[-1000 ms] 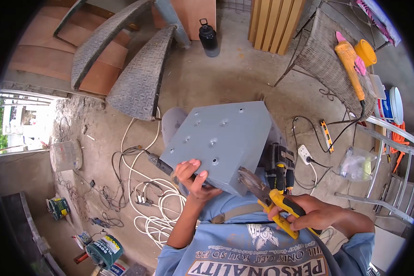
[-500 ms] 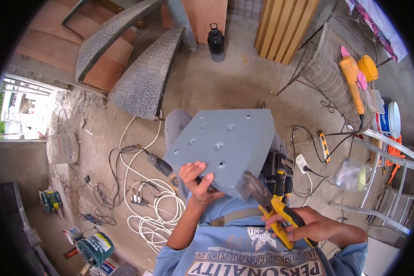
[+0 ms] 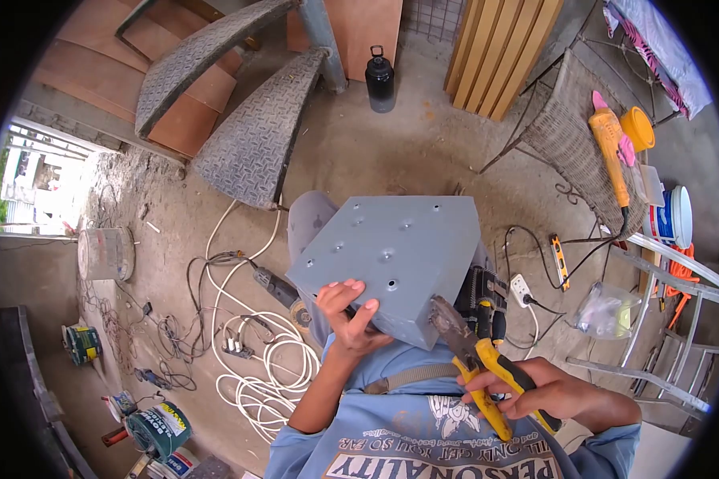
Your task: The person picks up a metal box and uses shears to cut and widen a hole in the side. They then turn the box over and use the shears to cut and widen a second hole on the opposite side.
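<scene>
A grey metal box [image 3: 367, 231] with several holes and dimples in its top face rests on my lap. My left hand [image 3: 350, 318] grips its near left edge, thumb and fingers over the top. Yellow-and-black handled pliers [image 3: 487, 367] are in my right hand [image 3: 535, 389], my fingers wrapped round the handles. The pliers' worn dark jaws lie right at the box's right side, near its front corner. A tool pouch [image 3: 486, 299] with dark-handled tools hangs at my waist, partly behind the box.
An angle grinder [image 3: 276, 283] and coiled white cable [image 3: 272, 375] lie on the floor at left. Checker-plate stair treads [image 3: 252, 148] stand ahead, beside a black bottle [image 3: 380, 80]. At right are a power strip [image 3: 522, 290], a wicker chair [image 3: 563, 120] holding a yellow power tool [image 3: 609, 148], and a ladder [image 3: 655, 371].
The box and both hands appear slightly lower and to the right in view, with a small shift of the whole scene. Both grips are the same.
</scene>
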`<state>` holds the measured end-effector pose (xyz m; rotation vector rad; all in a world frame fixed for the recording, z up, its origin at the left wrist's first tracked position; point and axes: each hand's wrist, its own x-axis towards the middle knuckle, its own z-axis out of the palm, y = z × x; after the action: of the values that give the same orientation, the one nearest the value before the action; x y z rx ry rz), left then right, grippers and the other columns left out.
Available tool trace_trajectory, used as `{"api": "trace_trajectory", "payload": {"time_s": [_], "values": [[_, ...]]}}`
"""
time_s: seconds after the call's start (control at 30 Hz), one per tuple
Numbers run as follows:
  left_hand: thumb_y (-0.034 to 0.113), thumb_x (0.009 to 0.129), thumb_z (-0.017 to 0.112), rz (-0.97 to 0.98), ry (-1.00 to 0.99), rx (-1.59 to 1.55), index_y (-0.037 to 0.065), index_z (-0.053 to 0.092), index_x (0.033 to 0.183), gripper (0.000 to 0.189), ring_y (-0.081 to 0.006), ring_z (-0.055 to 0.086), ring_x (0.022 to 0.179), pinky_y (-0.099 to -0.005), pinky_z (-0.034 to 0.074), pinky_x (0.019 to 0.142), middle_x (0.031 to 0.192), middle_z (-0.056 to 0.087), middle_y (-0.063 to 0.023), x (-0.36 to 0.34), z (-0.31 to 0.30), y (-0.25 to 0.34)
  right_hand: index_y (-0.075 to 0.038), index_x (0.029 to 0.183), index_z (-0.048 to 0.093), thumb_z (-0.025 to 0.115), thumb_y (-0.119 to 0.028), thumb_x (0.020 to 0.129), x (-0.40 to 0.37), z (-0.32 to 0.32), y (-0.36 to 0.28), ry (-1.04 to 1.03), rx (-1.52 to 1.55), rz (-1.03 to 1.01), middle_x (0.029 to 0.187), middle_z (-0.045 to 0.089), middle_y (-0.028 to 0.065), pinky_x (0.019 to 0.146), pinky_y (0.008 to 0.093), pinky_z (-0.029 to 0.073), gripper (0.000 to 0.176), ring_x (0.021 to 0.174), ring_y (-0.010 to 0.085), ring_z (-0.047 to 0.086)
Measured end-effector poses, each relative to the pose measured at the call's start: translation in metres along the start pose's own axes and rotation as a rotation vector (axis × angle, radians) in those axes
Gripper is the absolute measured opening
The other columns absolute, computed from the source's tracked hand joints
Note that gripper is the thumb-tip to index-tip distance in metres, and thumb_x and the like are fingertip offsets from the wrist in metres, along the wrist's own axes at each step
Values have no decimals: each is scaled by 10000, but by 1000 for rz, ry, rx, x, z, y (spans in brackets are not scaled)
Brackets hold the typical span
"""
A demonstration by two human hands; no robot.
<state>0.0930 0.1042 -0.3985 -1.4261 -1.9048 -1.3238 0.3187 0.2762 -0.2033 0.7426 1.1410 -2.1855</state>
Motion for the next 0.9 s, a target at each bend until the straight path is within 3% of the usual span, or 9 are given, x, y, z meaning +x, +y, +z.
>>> {"api": "trace_trajectory", "payload": {"time_s": [0.07,0.23,0.57,0.63,0.67,0.73,0.83,0.9], "values": [[490,588,844,3,5,-1,185,504,1151,724,-292,539,1034,-486,362,882,1160,538,-124,0,1,0,-14,1358,496,556,33,782,0,-1,0,-10,21,-17,1327,543,124,1106,353,289,581,1277,222,466],[492,574,842,7,4,-11,185,502,1158,741,-294,539,1028,-484,360,877,1163,539,-129,-2,2,-1,44,1378,454,522,78,800,-5,3,-8,-4,192,92,1382,484,162,1132,355,282,584,1316,240,441],[448,521,888,-10,-7,-30,191,489,1185,816,-296,524,1048,-482,353,878,1167,538,-121,3,2,-1,65,1343,473,511,79,795,-1,-1,3,-31,215,-28,1353,492,171,1117,365,311,550,1276,241,478],[459,532,889,-11,13,-30,181,480,1194,827,-299,516,1051,-483,356,870,1173,526,-132,3,2,-2,42,1289,519,514,72,796,1,-2,9,-16,197,3,1277,527,168,1032,363,406,494,1133,235,562],[459,532,889,-11,13,-30,181,480,1194,827,-299,516,1051,-483,356,870,1173,526,-132,4,3,-2,42,1289,519,514,72,796,2,-2,10,-16,196,2,1277,527,168,1032,363,406,494,1133,235,562],[467,539,892,-19,36,-14,164,472,1205,843,-304,510,1046,-483,362,859,1183,509,-148,6,3,-2,25,1219,552,532,58,806,6,-1,14,5,199,-32,1212,551,160,911,352,481,414,986,218,605],[468,544,893,-15,35,-13,149,466,1217,858,-307,508,1039,-484,368,852,1189,499,-160,8,1,-3,24,1161,561,556,19,851,14,-2,23,45,112,-34,1196,564,161,843,348,511,310,918,215,623],[468,544,893,-12,35,-17,151,466,1221,861,-307,509,1038,-487,368,853,1189,499,-159,8,0,-4,23,1157,561,566,-6,877,15,-1,22,49,117,-28,1189,569,160,854,350,511,282,954,216,618]]}}
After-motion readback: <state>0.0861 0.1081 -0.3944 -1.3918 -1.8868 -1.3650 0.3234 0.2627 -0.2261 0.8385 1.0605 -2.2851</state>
